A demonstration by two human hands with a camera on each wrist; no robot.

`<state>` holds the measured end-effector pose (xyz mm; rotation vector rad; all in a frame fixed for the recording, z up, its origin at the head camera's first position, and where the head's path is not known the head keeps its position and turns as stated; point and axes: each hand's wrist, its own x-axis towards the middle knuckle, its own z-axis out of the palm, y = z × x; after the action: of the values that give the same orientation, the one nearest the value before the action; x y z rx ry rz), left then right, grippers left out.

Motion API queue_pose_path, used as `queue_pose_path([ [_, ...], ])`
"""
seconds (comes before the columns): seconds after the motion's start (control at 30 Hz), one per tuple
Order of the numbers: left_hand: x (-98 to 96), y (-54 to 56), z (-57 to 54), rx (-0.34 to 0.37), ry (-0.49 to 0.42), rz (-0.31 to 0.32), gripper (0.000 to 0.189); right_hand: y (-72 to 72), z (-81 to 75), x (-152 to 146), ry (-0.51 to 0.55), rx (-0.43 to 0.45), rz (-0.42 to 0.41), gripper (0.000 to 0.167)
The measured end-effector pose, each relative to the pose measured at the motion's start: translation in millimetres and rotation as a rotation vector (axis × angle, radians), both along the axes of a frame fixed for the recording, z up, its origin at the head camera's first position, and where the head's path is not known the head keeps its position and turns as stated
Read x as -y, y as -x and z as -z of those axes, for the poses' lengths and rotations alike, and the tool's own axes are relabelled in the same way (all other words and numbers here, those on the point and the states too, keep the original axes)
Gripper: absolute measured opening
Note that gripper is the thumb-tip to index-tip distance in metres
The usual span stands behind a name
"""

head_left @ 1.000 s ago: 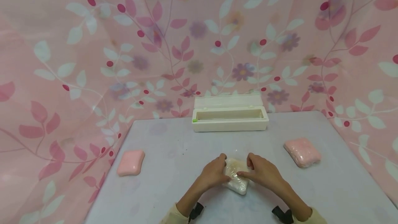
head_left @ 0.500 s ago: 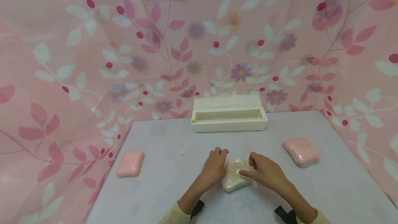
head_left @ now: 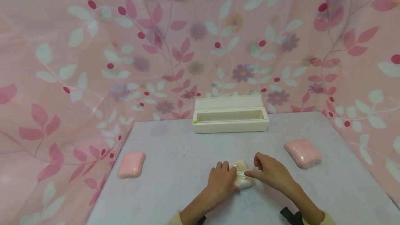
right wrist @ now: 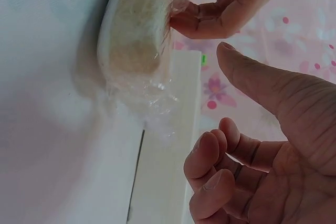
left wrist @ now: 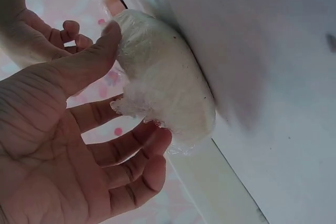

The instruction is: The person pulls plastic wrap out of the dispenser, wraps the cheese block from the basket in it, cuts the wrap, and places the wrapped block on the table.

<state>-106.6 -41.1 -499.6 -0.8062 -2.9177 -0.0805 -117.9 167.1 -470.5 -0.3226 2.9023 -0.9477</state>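
One cream bar (head_left: 244, 181), film-wrapped, lay on the table (head_left: 143, 200), pinched in the left hand (head_left: 221, 180); the right hand (head_left: 273, 173), just beside it, was slack, half curled, grasping nothing. Beyond stood one white box (head_left: 231, 127), lid (head_left: 228, 102) raised; one pink bar (head_left: 132, 164) lay to the left, one wrapped pink bar (head_left: 303, 152) to the right.

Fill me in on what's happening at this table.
A person is handling a pale block in clear film. The left hand grips it, while the right hand is just beside it, fingers loosely curled, seemingly holding nothing. Some film sticks out loose at the block's side. Farther back stands a white box, lid up. A pink block lies to each side; the right one is wrapped.
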Motion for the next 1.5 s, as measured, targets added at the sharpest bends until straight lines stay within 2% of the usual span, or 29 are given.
queue_pose_path([
  [0.1,2.0,0.9,-0.1,-0.024,0.014,0.016,0.042,0.2,0.9,-2.0,0.007,0.002,-0.008,0.047],
  [0.3,7.4,4.6,-2.9,-0.098,0.019,0.052,0.018,0.2,1.5,-4.3,0.017,0.008,-0.017,0.046],
  [0.47,11.5,6.4,-1.7,-0.162,0.017,0.109,0.024,-1.2,1.2,-5.4,0.024,0.000,-0.029,0.045],
  [0.67,14.4,2.7,-2.3,-0.125,0.035,0.137,0.021,-1.3,0.2,-7.7,0.027,-0.001,-0.034,0.043],
  [0.8,13.0,1.7,-4.3,-0.057,0.037,0.125,0.045,-0.1,-0.8,-8.3,0.034,0.011,-0.032,0.043],
  [0.9,12.1,2.9,-3.3,-0.035,0.034,0.149,0.059,0.6,-0.6,-8.5,0.038,0.017,-0.034,0.043],
  [1.1,15.4,9.8,-1.4,-0.004,0.042,0.258,0.034,1.1,2.0,-9.1,0.045,0.018,-0.034,0.041],
  [1.2,17.8,14.2,-2.6,0.025,0.049,0.294,0.030,0.7,3.4,-9.0,0.053,0.029,-0.035,0.041],
  [1.4,21.4,22.4,-0.6,-0.017,0.029,0.366,0.027,0.0,5.4,-8.5,0.057,0.035,-0.042,0.039],
  [1.5,22.5,24.2,1.0,-0.028,0.014,0.382,0.026,-0.2,5.7,-9.1,0.058,0.025,-0.048,0.038],
])
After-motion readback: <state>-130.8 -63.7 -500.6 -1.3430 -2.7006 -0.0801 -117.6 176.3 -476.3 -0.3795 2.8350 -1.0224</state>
